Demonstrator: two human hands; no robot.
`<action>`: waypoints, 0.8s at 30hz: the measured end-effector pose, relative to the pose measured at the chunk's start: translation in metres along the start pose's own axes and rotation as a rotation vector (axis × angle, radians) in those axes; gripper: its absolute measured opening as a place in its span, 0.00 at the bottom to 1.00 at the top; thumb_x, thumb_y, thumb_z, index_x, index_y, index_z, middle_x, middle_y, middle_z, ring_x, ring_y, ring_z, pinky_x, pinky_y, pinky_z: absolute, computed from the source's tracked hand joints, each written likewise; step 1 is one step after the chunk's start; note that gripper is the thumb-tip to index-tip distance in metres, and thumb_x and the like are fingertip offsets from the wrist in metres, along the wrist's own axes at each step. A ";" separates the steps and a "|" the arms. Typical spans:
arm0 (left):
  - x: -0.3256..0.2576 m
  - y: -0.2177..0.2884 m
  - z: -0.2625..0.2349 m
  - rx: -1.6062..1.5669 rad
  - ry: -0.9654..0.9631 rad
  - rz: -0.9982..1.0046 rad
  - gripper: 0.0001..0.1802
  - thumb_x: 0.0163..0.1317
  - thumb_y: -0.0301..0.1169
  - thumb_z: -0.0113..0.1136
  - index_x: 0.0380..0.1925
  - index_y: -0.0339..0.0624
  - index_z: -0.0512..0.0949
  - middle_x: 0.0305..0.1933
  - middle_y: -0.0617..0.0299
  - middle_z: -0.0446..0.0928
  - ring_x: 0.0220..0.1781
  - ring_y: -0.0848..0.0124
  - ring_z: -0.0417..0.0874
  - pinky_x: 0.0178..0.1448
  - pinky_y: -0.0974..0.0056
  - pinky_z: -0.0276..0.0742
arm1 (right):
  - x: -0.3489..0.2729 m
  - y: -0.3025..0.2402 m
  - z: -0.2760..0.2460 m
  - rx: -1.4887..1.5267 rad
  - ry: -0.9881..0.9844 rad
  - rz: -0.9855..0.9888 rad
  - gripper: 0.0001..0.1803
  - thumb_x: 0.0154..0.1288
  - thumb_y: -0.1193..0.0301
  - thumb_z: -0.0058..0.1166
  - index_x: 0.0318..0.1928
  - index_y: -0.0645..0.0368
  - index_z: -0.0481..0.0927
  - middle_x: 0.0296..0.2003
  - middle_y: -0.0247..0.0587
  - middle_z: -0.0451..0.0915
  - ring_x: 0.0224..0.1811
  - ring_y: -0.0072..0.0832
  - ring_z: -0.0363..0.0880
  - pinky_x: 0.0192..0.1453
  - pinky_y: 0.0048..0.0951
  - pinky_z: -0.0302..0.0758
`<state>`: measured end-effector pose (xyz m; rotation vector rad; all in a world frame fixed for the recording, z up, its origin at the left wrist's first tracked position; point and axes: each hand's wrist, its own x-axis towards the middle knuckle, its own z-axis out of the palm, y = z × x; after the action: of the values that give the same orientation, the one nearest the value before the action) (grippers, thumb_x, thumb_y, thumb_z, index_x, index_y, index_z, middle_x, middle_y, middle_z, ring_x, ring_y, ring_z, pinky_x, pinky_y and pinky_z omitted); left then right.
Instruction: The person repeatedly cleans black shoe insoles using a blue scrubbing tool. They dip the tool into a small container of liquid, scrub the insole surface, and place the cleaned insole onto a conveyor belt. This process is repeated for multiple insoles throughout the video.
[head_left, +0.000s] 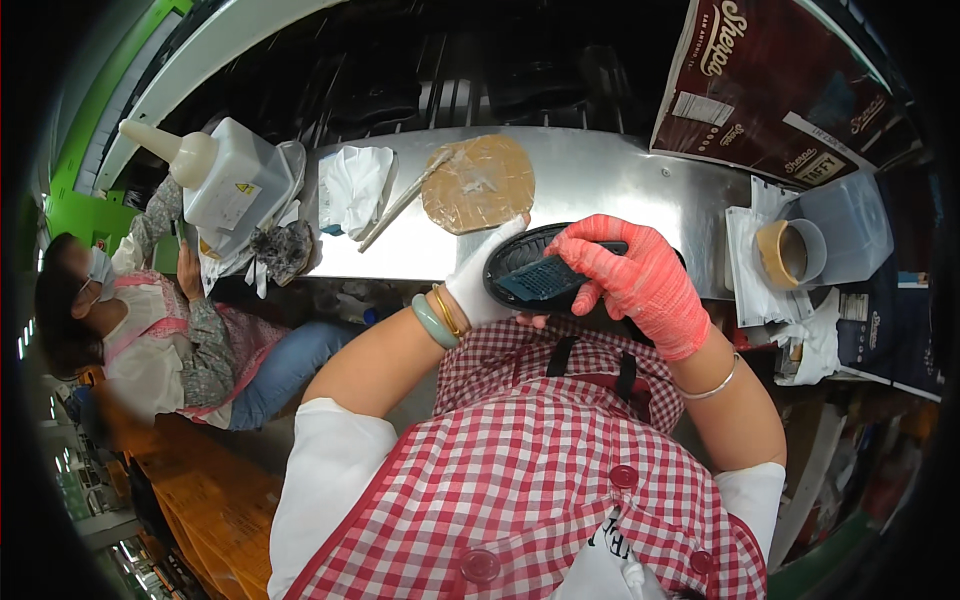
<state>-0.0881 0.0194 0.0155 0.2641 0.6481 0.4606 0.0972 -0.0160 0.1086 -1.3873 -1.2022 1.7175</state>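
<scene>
My left hand (482, 283), in a white glove, grips the left end of a black shoe sole (520, 262) held just above my red checked apron. My right hand (640, 283), in a red knitted glove, lies over the sole's right half and presses on a dark blue ribbed insert (540, 281) inside it. Both hands are at the near edge of the steel workbench (600, 180).
On the bench lie a round tan pad (480, 183) with a stick (400, 205) across it and a white cloth (355, 185). A white squeeze bottle (225, 180) stands at the left, a clear tub with a tape roll (790, 252) at the right. A seated person (160, 330) works on the left.
</scene>
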 end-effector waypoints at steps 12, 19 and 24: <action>0.018 0.047 -0.028 0.156 0.056 -0.160 0.29 0.65 0.55 0.40 0.49 0.42 0.73 0.37 0.55 0.81 0.27 0.61 0.83 0.18 0.62 0.78 | 0.032 -0.002 -0.008 -0.114 0.008 0.012 0.16 0.60 0.62 0.57 0.42 0.60 0.81 0.29 0.33 0.80 0.23 0.16 0.76 0.26 0.17 0.67; 0.034 0.058 -0.047 0.159 -0.021 -0.243 0.26 0.67 0.50 0.40 0.40 0.37 0.76 0.25 0.53 0.80 0.16 0.64 0.78 0.12 0.66 0.69 | 0.036 0.002 -0.027 -0.144 -0.015 0.041 0.14 0.60 0.64 0.56 0.41 0.61 0.82 0.30 0.34 0.80 0.23 0.17 0.76 0.28 0.17 0.68; 0.041 0.068 -0.066 0.200 -0.165 -0.255 0.28 0.65 0.51 0.45 0.42 0.34 0.76 0.36 0.52 0.81 0.27 0.67 0.82 0.26 0.68 0.78 | 0.036 0.004 -0.037 -0.152 -0.017 0.055 0.14 0.60 0.65 0.56 0.40 0.63 0.82 0.30 0.34 0.80 0.23 0.18 0.76 0.29 0.18 0.69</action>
<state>-0.1232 0.1041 -0.0310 0.3989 0.5568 0.1275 0.1238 0.0240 0.0886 -1.5106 -1.3389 1.7082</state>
